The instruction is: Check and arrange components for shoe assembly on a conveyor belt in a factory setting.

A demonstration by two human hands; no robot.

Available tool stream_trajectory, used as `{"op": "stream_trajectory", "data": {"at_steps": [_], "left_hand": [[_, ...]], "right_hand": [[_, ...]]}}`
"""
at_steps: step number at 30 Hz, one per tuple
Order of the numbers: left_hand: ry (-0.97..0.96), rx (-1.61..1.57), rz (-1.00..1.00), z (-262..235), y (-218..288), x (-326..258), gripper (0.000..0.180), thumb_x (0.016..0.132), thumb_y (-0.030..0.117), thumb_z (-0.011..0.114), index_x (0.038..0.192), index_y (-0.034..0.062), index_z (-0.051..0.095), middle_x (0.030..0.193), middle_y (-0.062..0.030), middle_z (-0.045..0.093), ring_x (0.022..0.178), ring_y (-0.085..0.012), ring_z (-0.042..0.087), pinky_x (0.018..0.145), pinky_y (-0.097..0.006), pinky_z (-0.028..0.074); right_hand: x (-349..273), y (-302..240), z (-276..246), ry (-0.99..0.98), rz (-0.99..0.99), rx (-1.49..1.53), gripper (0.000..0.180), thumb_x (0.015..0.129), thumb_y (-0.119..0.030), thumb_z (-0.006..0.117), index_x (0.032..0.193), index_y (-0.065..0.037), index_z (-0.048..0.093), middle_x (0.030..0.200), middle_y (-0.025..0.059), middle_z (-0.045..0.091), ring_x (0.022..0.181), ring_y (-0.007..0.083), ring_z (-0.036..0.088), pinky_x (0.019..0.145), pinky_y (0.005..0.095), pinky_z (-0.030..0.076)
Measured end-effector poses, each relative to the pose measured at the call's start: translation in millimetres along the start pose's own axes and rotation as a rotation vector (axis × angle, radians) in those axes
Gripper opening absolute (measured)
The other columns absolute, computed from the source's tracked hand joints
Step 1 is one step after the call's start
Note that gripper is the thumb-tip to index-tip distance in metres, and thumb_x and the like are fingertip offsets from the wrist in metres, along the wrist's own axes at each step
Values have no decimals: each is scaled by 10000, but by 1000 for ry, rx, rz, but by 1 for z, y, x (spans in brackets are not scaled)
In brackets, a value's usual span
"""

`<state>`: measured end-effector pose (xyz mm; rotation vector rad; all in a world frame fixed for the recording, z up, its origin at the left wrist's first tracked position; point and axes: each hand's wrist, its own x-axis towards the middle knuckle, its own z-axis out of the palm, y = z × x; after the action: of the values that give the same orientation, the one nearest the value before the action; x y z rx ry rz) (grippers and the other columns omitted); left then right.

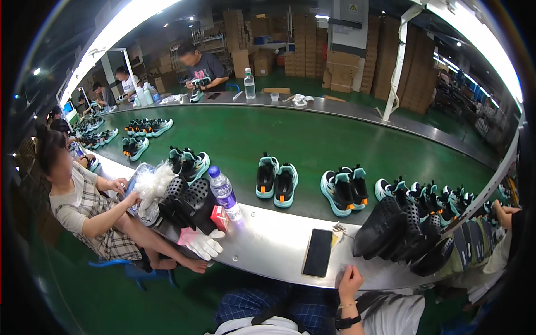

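Note:
My right hand [350, 283], with a bracelet and a dark watch on its wrist, is at the near edge of the metal ledge [268, 245]. Its fingers are drawn together; whatever they may hold is too small to make out. Just left of it lies a phone [317, 253] with a dark screen, and some keys [339, 228] rest beyond that. To the hand's right, several black shoe lasts [381, 228] stand in a cluster. My left hand is out of view. Beyond the ledge, pairs of black and mint sneakers [286, 184] sit on the green belt [234, 131].
Left on the ledge are a purple-labelled bottle [224, 192], a red carton [219, 218] and white gloves [202, 243]. A seated co-worker [84, 195] handles clear plastic [153, 187]. Another person [204, 70] holds a shoe across the belt. A white post [395, 67] rises at the far right.

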<state>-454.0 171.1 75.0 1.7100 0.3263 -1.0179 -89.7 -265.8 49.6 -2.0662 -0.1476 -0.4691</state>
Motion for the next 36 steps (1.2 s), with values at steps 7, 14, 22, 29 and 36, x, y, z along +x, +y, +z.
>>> {"op": "stream_trajectory", "data": {"at_steps": [7,14,22,29,36], "left_hand": [[58,96,-8,-29,1,-6,242,883,255,599,914,45,717,787,-120,706,667,-286,699,612,-407,584],[96,190,-10,-42,-5,-10,238,882,256,599,909,50,716,779,-120,703,662,-289,696,605,-410,582],[161,320,-18,-42,10,-14,234,881,257,598,904,55,715,771,-121,699,656,-293,694,598,-413,579],[101,508,-29,-40,61,19,231,880,258,597,900,60,715,763,-122,696,651,-296,691,592,-416,576],[45,688,-21,-23,122,70,228,880,259,596,896,64,714,755,-123,692,646,-300,689,586,-419,574]], "right_hand": [[1,-3,4,22,-11,-18,237,929,-139,560,752,18,577,597,185,555,523,335,556,507,398,389],[1,-4,7,0,-23,-72,235,926,-129,556,743,19,563,592,194,533,515,353,533,504,404,380],[1,-11,1,-10,-24,-65,217,914,-109,555,735,15,560,583,192,526,519,356,538,507,409,383],[2,-10,-3,20,-108,-23,192,895,-101,571,724,-18,595,584,171,556,530,353,567,504,433,414],[5,-2,-7,37,-184,10,152,871,-84,593,729,-31,607,607,139,581,534,324,583,500,399,446]]}}
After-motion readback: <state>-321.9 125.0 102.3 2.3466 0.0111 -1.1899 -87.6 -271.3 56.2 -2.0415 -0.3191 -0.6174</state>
